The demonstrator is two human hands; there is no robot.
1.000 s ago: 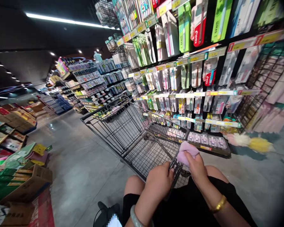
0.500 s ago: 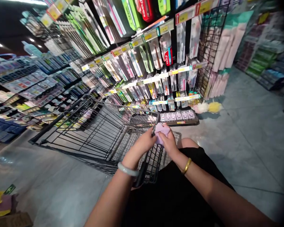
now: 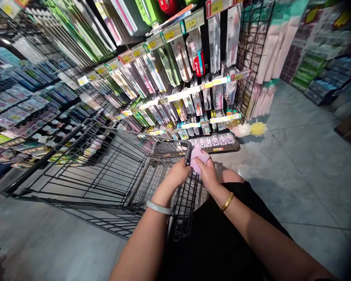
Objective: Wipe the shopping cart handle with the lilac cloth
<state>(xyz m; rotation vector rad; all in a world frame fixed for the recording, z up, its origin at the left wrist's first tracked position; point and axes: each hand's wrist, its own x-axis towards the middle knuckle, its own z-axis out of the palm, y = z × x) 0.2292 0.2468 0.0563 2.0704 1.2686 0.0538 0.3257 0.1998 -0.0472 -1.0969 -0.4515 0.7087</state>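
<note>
The lilac cloth [image 3: 197,153] is in the right hand [image 3: 209,173], whose fingers close on it with the thumb pressed on top. The relation I mind most is this: the cloth lies at the fingertips, on the far left side of this hand, just beside the corner of the cart [image 3: 188,150]. It is bunched, so I cannot name its long axis. The left hand [image 3: 177,175] is also close, to the left, with bent fingers at this corner; I cannot tell if they grip the rim, the cloth's edge, or nothing. The cloth looks soft and matt, with rounded folds; the cart is dark and hard, of thin wire in a grid. A pale, smooth bangle [image 3: 158,208] is around the left wrist, a shiny gold bracelet [image 3: 227,202] around the right. Near me is the black garment [image 3: 216,234]. On the far side I see the rack [image 3: 155,41] with flat, glossy toothbrush packs [image 3: 181,58], and the grey floor [image 3: 304,187] extends to the right.
</note>
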